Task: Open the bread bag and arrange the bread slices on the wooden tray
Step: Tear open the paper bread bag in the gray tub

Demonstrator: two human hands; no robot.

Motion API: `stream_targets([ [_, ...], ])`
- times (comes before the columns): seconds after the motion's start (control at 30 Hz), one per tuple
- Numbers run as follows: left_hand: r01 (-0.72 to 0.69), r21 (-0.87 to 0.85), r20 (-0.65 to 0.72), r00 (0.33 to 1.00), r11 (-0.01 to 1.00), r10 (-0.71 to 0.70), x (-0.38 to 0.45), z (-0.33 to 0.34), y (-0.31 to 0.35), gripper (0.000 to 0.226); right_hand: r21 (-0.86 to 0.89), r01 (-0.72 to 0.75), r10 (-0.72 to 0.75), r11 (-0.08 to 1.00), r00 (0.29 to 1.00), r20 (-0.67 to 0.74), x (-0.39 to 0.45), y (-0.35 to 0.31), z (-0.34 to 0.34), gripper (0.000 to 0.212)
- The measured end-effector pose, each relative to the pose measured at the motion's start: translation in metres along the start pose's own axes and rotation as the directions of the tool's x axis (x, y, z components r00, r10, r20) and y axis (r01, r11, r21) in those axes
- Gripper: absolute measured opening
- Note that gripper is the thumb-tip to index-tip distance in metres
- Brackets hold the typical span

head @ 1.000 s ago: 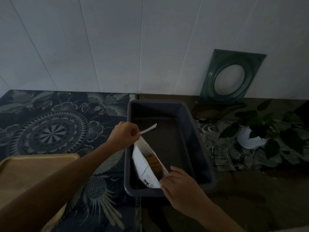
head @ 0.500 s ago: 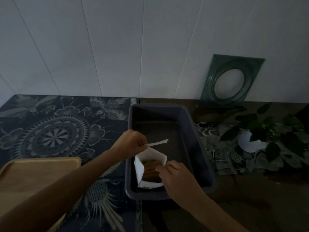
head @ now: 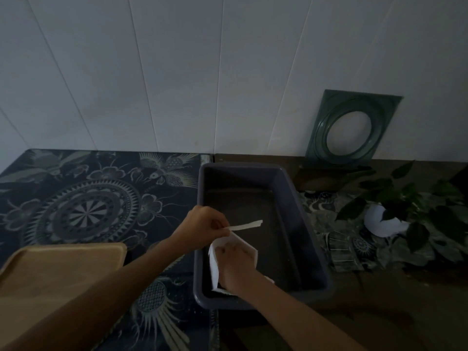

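A white bread bag stands open at the near left corner of a dark plastic tub. My left hand pinches the bag's rim together with a torn white strip that sticks out to the right. My right hand is pushed down into the bag's mouth, fingers inside, hiding the bread slices. The wooden tray lies at the lower left on the patterned cloth, with nothing on it.
A dark patterned cloth covers the left of the counter. A green square frame leans on the white wall. A leafy plant in a white pot stands right of the tub.
My right hand moved from the bag's outer edge into its mouth and now covers the brown slices. The bag's mouth spread wider; my left hand kept its grip.
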State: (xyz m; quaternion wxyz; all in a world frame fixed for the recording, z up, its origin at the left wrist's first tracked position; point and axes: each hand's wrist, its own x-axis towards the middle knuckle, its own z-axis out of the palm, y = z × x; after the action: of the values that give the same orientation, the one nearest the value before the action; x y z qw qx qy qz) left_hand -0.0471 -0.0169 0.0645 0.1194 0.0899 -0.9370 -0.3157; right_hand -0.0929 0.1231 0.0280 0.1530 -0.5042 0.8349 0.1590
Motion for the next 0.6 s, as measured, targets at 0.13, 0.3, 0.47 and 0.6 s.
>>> stream_targets([
  [0.13, 0.075, -0.086, -0.026, 0.997, 0.993, -0.078, -0.002, 0.001, -0.004, 0.010, 0.072, -0.044, 0.042, 0.996, 0.999, 0.030, 0.009, 0.002, 0.018, 0.084],
  [0.3, 0.136, -0.159, -0.008, 0.990, 0.978, -0.139, -0.004, 0.002, -0.008, 0.010, 0.140, -0.040, 0.034, 0.989, 0.998, 0.045, 0.013, 0.000, 0.031, 0.090],
  [0.47, 0.184, -0.254, 0.021, 0.983, 0.949, -0.185, -0.008, 0.004, -0.011, 0.011, 0.123, -0.031, 0.033, 0.992, 0.999, -0.012, 0.012, 0.001, 0.036, 0.079],
  [0.6, 0.234, -0.337, 0.062, 0.972, 0.912, -0.227, -0.010, 0.003, -0.012, 0.016, 0.164, -0.021, 0.040, 0.986, 0.993, -0.110, 0.010, 0.003, 0.037, 0.064],
])
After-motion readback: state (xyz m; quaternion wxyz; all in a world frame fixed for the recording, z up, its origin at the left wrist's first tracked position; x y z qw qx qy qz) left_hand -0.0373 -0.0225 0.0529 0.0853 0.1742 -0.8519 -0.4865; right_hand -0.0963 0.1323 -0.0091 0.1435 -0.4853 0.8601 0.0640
